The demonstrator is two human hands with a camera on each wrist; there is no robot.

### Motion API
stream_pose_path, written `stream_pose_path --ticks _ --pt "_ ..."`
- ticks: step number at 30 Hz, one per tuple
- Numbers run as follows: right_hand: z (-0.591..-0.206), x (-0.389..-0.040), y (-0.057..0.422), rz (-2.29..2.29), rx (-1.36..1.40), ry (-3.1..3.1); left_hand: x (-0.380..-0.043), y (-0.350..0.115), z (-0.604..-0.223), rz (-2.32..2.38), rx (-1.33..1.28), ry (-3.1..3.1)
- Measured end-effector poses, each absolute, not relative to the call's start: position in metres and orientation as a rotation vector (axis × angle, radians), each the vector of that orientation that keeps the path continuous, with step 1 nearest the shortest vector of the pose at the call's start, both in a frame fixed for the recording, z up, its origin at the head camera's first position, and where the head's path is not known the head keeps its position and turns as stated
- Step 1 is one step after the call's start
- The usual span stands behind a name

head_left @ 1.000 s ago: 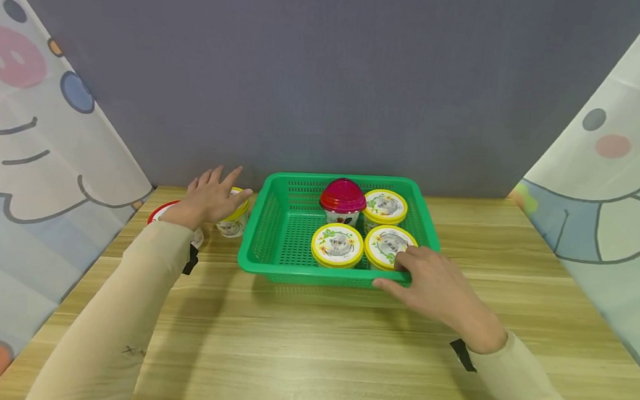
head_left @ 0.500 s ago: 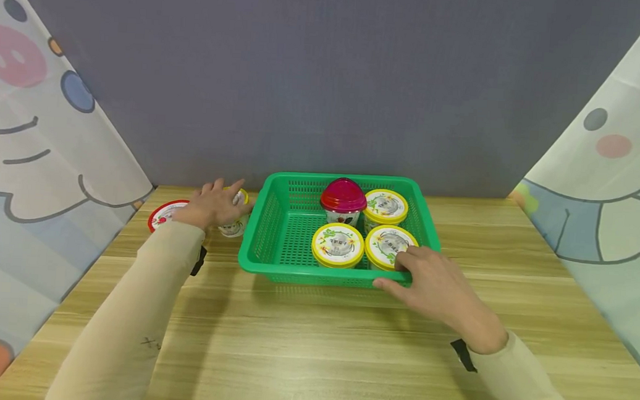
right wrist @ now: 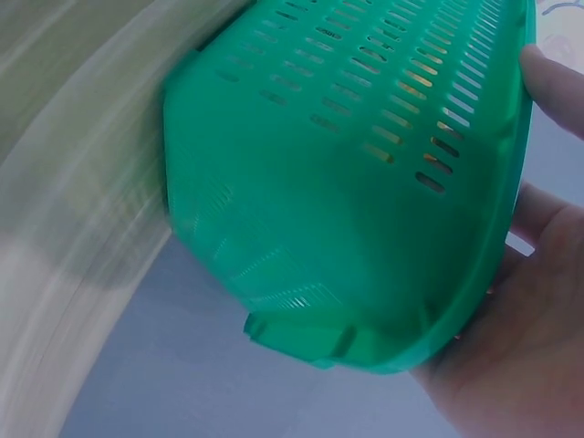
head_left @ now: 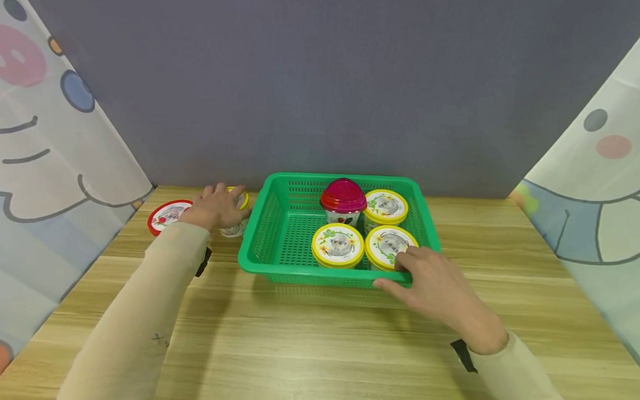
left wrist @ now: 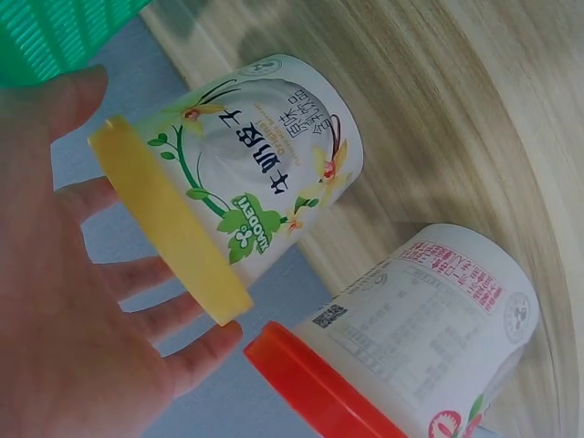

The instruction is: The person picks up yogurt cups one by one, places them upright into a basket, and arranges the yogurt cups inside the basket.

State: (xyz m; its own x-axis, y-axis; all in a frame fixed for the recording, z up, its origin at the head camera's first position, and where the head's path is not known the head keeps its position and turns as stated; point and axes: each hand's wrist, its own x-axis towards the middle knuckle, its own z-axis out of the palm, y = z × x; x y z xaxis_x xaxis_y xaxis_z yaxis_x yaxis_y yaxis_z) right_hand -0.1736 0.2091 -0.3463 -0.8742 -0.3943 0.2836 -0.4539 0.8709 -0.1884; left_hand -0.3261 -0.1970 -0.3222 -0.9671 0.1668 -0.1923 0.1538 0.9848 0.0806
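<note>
My left hand (head_left: 216, 207) reaches over a yellow-lidded paper cup (left wrist: 246, 155) standing left of the basket. In the left wrist view its fingers are spread behind the yellow lid (left wrist: 169, 219), with the thumb (left wrist: 78, 100) apart from it. Beside this stands a red-lidded cup (left wrist: 420, 328). My right hand (head_left: 436, 289) grips the front right rim of the green plastic basket (head_left: 293, 270), thumb outside and fingers inside. Those fingers lie right at the lid of a yellow-lidded cup (head_left: 386, 245) in the basket's front right corner.
Inside the basket also stand two yellow-lidded cups, one in front (head_left: 337, 244) and one behind (head_left: 385, 204), and a cup with a domed magenta lid (head_left: 344, 197). A grey wall (head_left: 328, 83) rises behind the wooden table (head_left: 309, 354). Cartoon-printed sheets flank it.
My left hand has moved right and lower, off the red-lidded cup and down around the yellow-lidded one. The right hand and the basket have stayed in place.
</note>
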Motion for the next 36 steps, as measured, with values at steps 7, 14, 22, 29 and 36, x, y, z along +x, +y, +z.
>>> stream_pose_path --ticks 7,14,22,29,36 --pt "-0.343 -0.174 0.211 0.378 0.665 -2.833 -0.332 -0.198 -0.324 0.112 0.229 2.937" --pt "-0.340 -0.173 0.214 0.408 0.701 -2.835 -0.336 -0.200 -0.325 0.089 0.212 2.955" --pt "-0.339 -0.175 0.218 0.355 0.823 -2.789 -0.339 -0.199 -0.327 0.065 0.204 2.949" --pt "-0.338 -0.178 0.222 0.383 0.961 -2.713 -0.343 -0.201 -0.331 0.066 0.205 2.957" --pt "-0.337 -0.179 0.223 0.402 0.980 -2.725 -0.344 -0.203 -0.334 0.064 0.205 2.965"
